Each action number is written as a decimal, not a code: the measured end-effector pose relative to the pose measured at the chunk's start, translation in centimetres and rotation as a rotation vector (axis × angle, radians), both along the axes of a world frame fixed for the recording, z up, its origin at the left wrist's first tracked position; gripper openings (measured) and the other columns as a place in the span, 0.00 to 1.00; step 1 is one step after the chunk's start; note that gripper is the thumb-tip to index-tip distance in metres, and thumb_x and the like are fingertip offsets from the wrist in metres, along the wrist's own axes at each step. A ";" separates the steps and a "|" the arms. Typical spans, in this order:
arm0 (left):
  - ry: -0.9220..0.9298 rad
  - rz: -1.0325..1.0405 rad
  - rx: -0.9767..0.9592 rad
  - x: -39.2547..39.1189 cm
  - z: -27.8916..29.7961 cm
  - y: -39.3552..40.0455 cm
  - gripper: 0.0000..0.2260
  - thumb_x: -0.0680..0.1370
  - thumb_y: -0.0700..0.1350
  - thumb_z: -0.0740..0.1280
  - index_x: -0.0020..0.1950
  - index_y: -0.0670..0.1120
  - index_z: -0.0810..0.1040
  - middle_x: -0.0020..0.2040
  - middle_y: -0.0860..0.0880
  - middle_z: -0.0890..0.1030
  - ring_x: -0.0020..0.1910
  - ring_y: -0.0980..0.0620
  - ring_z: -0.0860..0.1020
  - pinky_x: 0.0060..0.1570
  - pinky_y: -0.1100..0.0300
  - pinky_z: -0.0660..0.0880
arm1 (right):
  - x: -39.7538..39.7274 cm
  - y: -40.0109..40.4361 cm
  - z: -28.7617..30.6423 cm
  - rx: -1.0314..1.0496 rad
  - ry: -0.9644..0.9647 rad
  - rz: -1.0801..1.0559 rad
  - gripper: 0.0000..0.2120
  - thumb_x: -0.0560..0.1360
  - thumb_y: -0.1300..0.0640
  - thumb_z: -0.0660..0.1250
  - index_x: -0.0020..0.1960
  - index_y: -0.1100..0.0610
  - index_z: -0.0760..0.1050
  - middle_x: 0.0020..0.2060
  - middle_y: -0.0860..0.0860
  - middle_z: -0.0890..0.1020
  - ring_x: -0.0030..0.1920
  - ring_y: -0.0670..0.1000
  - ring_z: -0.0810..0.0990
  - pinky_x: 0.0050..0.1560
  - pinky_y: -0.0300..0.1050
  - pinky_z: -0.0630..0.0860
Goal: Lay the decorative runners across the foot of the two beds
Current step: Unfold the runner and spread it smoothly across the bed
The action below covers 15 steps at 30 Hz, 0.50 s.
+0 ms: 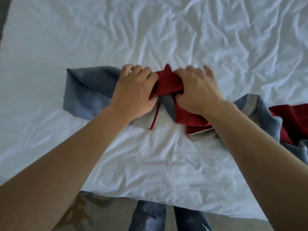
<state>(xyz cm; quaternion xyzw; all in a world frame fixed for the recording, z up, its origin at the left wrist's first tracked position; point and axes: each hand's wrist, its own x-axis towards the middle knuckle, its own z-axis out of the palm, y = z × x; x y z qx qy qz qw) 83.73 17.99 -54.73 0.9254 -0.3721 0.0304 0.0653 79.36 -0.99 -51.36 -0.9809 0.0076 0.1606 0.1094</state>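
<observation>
A: What are the hands doing right now?

B: Both are gripping the runner (168,82) at a bunched red fold. The left hand (135,90) is curling its fingers round the cloth on one side, and the right hand (196,90) is pinching the same bunch from the other side, so the two are nearly touching over it.

A: And where is the runner lying?

B: On the white sheet (166,30) of the bed, near its foot edge. Out from the left hand's grip a blue-grey length is lying folded over. Out from the right hand's grip the rest is trailing away in a rumpled heap of red and blue, running past the frame's edge.

A: How far along are they, then?

B: Early, I'd judge. The runner is on the bed but is not lying flat or straight across it; it is needing to be untwisted, spread and smoothed. I'm seeing only this one bed, so I can't tell about the second.
</observation>
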 end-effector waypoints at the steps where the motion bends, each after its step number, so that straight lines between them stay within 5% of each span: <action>1: 0.065 -0.021 0.019 -1.0 -0.2 0.5 0.10 0.75 0.51 0.61 0.47 0.45 0.75 0.44 0.47 0.77 0.45 0.44 0.74 0.56 0.48 0.65 | -0.8 0.2 -0.1 0.031 0.126 0.042 0.33 0.67 0.42 0.57 0.71 0.50 0.69 0.59 0.53 0.75 0.61 0.57 0.74 0.75 0.60 0.55; 3: 0.149 -0.014 0.006 -2.2 -0.3 1.2 0.09 0.76 0.49 0.57 0.40 0.46 0.72 0.40 0.47 0.78 0.40 0.45 0.73 0.56 0.48 0.66 | -1.8 0.7 -0.6 0.135 0.145 0.043 0.27 0.71 0.41 0.55 0.66 0.48 0.74 0.61 0.50 0.76 0.62 0.53 0.75 0.75 0.57 0.55; 5: 0.186 0.038 -0.033 -1.8 0.0 1.0 0.10 0.76 0.47 0.55 0.35 0.47 0.68 0.34 0.48 0.77 0.34 0.47 0.69 0.54 0.48 0.68 | -1.2 1.0 -0.9 0.247 -0.013 -0.081 0.19 0.75 0.43 0.54 0.47 0.50 0.82 0.55 0.47 0.80 0.54 0.51 0.78 0.70 0.51 0.62; 7: 0.199 0.083 -0.020 -0.7 0.4 0.3 0.09 0.74 0.45 0.56 0.35 0.47 0.70 0.34 0.48 0.78 0.33 0.46 0.70 0.54 0.49 0.69 | 0.1 0.9 -1.0 0.244 -0.093 -0.200 0.21 0.77 0.42 0.57 0.40 0.54 0.82 0.49 0.48 0.82 0.48 0.53 0.79 0.61 0.46 0.67; 10: 0.151 0.098 0.062 1.5 0.1 -0.2 0.12 0.71 0.42 0.64 0.54 0.46 0.78 0.49 0.46 0.80 0.49 0.44 0.76 0.58 0.50 0.66 | 1.0 0.8 -1.6 0.114 -0.003 -0.133 0.16 0.72 0.45 0.67 0.56 0.52 0.79 0.53 0.50 0.80 0.51 0.54 0.79 0.59 0.47 0.68; 12: 0.249 0.095 0.151 2.6 -0.3 -0.4 0.24 0.69 0.42 0.68 0.66 0.46 0.72 0.60 0.46 0.76 0.59 0.43 0.74 0.65 0.48 0.61 | 0.6 1.1 -2.0 0.102 0.169 -0.090 0.32 0.68 0.46 0.71 0.70 0.51 0.68 0.57 0.51 0.77 0.56 0.56 0.78 0.59 0.51 0.69; 15: 0.374 0.038 0.265 3.0 -0.7 -0.7 0.18 0.70 0.43 0.67 0.59 0.48 0.74 0.52 0.47 0.77 0.54 0.44 0.76 0.68 0.47 0.57 | -0.2 2.1 -3.1 0.075 0.184 -0.064 0.34 0.69 0.50 0.70 0.72 0.50 0.63 0.57 0.53 0.77 0.56 0.59 0.78 0.59 0.53 0.69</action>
